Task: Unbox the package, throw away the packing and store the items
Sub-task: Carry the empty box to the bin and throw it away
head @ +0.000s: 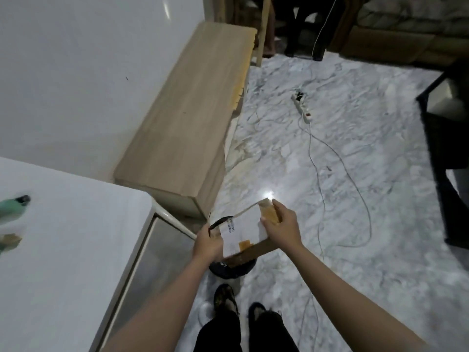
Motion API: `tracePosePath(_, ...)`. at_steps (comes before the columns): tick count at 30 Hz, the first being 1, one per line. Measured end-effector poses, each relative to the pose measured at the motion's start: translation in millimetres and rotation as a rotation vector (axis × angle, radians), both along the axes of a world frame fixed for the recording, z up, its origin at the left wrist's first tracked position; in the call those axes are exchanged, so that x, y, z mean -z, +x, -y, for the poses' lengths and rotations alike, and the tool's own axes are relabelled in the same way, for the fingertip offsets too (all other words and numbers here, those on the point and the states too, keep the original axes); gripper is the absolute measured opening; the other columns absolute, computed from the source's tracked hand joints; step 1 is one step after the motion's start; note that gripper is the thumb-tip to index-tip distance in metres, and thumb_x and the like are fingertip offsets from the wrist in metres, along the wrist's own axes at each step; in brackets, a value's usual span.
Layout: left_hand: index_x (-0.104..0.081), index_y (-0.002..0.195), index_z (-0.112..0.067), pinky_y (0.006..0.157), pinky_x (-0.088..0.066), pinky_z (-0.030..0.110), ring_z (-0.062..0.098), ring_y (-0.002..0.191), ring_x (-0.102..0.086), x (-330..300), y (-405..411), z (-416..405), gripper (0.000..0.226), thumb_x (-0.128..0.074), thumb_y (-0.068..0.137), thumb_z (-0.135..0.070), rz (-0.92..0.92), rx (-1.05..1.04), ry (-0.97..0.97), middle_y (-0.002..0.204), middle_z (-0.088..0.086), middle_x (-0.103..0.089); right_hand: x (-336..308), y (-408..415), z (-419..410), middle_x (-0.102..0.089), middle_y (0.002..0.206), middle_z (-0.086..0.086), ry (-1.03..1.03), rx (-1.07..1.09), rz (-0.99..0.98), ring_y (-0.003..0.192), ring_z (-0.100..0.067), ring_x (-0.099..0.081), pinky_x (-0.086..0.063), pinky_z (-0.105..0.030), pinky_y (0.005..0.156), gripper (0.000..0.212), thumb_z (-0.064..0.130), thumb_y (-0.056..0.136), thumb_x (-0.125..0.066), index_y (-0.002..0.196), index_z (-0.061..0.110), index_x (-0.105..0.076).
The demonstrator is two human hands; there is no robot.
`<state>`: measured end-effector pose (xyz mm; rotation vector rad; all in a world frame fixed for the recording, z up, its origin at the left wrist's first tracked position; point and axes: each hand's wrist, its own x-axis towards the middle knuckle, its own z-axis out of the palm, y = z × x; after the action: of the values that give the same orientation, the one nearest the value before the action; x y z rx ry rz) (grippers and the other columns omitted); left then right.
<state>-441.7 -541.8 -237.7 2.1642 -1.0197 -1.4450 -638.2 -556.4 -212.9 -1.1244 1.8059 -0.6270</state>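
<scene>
1. Your left hand (206, 243) grips the near-left end of the cardboard box (245, 231), fingers curled round its edge, just below centre of the frame.
2. Your right hand (281, 226) grasps the far-right end of the same box, thumb on top and fingers wrapped over a strip of brown tape (270, 213).
3. The box is held in the air between both hands, tilted, its white top face turned up toward you; a shipping label (232, 226) with a barcode sits near the left hand, and a second patch of brown tape (245, 243) lies on its near edge.
4. Directly under the box you see a dark round bin (232, 271) standing on the marble-patterned floor (355, 174); most of the bin is hidden by the box.
5. At the lower left of the frame is a white table (63, 250), with a green object (11, 207) and a small brown scrap (10, 241) at its left edge, both blurred.
6. A light wooden cabinet (182, 118) runs along the white wall (76, 72) in the upper middle.
7. A white power strip (302, 107) and its cable (355, 189) lie on the floor to the right of centre.
8. Your feet in dark sandals (224, 299) show at the bottom centre.
</scene>
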Motion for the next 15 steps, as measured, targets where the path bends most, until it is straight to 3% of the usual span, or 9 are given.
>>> tracePosePath(3, -0.039, 0.138, -0.014, 0.074, -0.045, 0.026, 0.027, 0.112, -0.054, 31.8, 0.9, 5.6, 0.051, -0.051, 0.089, -0.008, -0.036, 0.070, 0.080, 0.132, 0.012, -0.053, 41.8, 16.8, 9.3, -0.031, 0.152, -0.006, 0.138, -0.095, -0.169, 0.142, -0.030, -0.024, -0.023, -0.059, 0.112, 0.073, 0.052, 0.081, -0.060, 0.145, 0.033, -0.030)
tracePosePath(5, -0.040, 0.138, -0.014, 0.078, -0.045, 0.028, 0.026, 0.112, -0.055, 49.2, 2.2, 7.3, 0.053, -0.054, 0.086, -0.011, -0.034, 0.068, 0.119, 0.130, 0.010, -0.055, 59.3, 26.0, 16.3, -0.014, 0.159, -0.006, 0.232, -0.187, -0.214, 0.147, -0.029, -0.004, -0.006, -0.061, 0.114, 0.075, 0.053, 0.087, -0.054, 0.149, 0.029, -0.021)
tracePosePath(6, -0.041, 0.137, -0.014, 0.080, -0.046, 0.030, 0.026, 0.111, -0.056, 55.1, 2.2, 5.9, 0.053, -0.054, 0.085, -0.011, -0.032, 0.059, 0.132, 0.128, 0.009, -0.056, 66.9, 30.0, 17.9, -0.012, 0.160, -0.006, 0.257, -0.215, -0.204, 0.148, -0.028, -0.001, -0.005, -0.061, 0.114, 0.074, 0.052, 0.089, -0.052, 0.150, 0.025, -0.019)
tracePosePath(11, -0.047, 0.130, -0.009, 0.095, -0.048, 0.038, 0.027, 0.114, -0.056, 72.9, 3.7, -10.7, 0.060, -0.055, 0.073, -0.023, -0.035, 0.005, 0.154, 0.128, 0.012, -0.057, 61.5, 46.1, 10.4, -0.039, 0.149, -0.008, 0.185, -0.236, -0.081, 0.139, -0.027, -0.033, -0.031, -0.047, 0.112, 0.057, 0.030, 0.093, -0.052, 0.144, 0.013, -0.034)
tracePosePath(15, -0.048, 0.127, -0.009, 0.092, -0.045, 0.033, 0.024, 0.113, -0.054, 24.7, -3.6, -21.0, 0.044, -0.056, 0.085, -0.016, -0.031, -0.126, 0.098, 0.123, -0.001, -0.054, 32.3, 54.4, 5.5, -0.037, 0.151, -0.006, 0.147, -0.269, -0.016, 0.138, -0.023, -0.036, -0.035, -0.037, 0.110, 0.059, 0.029, 0.094, -0.053, 0.147, 0.015, -0.031)
